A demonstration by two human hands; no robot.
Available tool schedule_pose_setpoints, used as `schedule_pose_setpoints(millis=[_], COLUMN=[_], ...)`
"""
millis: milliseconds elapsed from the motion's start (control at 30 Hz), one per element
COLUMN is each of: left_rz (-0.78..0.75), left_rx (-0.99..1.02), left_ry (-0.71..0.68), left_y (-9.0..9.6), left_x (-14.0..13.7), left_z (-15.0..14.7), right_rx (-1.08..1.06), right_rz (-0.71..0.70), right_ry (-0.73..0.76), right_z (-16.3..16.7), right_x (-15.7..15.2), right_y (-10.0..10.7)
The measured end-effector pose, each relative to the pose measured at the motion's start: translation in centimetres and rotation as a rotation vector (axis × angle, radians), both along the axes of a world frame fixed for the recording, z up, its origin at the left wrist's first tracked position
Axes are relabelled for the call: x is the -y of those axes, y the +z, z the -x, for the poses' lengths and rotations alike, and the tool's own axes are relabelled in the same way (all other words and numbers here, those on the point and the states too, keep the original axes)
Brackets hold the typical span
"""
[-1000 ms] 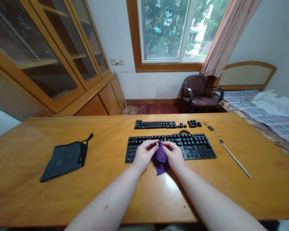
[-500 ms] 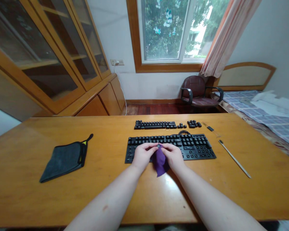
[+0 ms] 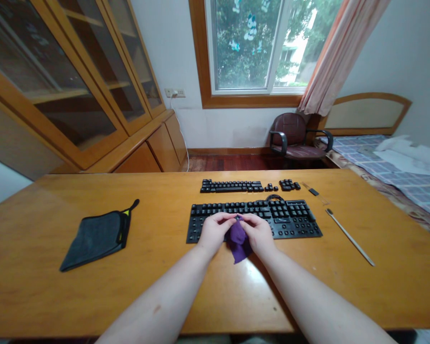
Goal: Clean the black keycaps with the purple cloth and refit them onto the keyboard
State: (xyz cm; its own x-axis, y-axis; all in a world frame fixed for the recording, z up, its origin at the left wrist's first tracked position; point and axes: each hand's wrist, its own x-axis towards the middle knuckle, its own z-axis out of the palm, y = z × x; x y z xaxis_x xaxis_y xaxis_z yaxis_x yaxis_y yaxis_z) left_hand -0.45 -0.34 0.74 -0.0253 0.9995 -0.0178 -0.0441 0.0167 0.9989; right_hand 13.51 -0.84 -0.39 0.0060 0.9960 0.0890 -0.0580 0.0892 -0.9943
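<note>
My left hand (image 3: 215,232) and my right hand (image 3: 257,232) meet over the front middle of the black keyboard (image 3: 296,232). Pinched between their fingertips is a small dark keycap (image 3: 238,218), mostly covered by the fingers. A purple cloth (image 3: 241,251) is bunched in my right hand and hangs down past the keyboard's front edge. The keyboard keeps its upper rows of keys, while bare switches show at its lower right. Behind it, loose black keycaps (image 3: 232,186) stand in rows, with a smaller group (image 3: 289,185) to their right.
A folded dark grey cloth (image 3: 93,239) lies on the left of the wooden desk (image 3: 157,296). To the right are a thin brush (image 3: 350,237) and a wire keycap puller (image 3: 313,192). Beyond the desk stand a chair (image 3: 296,131) and a bed (image 3: 390,155).
Both hands stay in nearly the same place. Their fingertips shift slightly around the keycap, and the purple cloth has moved a little with them.
</note>
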Motion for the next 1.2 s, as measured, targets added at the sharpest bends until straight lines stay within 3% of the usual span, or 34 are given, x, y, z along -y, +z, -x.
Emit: schedule_pose_setpoints(millis=[367, 667, 833, 1200], left_rz=[-0.041, -0.230, -0.360, -0.363], left_rx=[0.033, -0.220, -0.374, -0.396], left_ry=[-0.051, 0.017, 0.013, -0.022], left_y=[-0.87, -0.76, -0.40, -0.27], left_x=[0.15, 0.31, 0.48, 0.64], left_z=[-0.44, 0.00, 0.16, 0.28], right_rx=[-0.120, -0.181, -0.111, -0.122], right_rz=[0.124, 0.108, 0.084, 0.088], right_ry=[-0.065, -0.073, -0.022, 0.022], right_z=[0.16, 0.44, 0.53, 0.26], right_x=[-0.27, -0.13, -0.04, 0.01], right_y=[-0.55, -0.34, -0.21, -0.19])
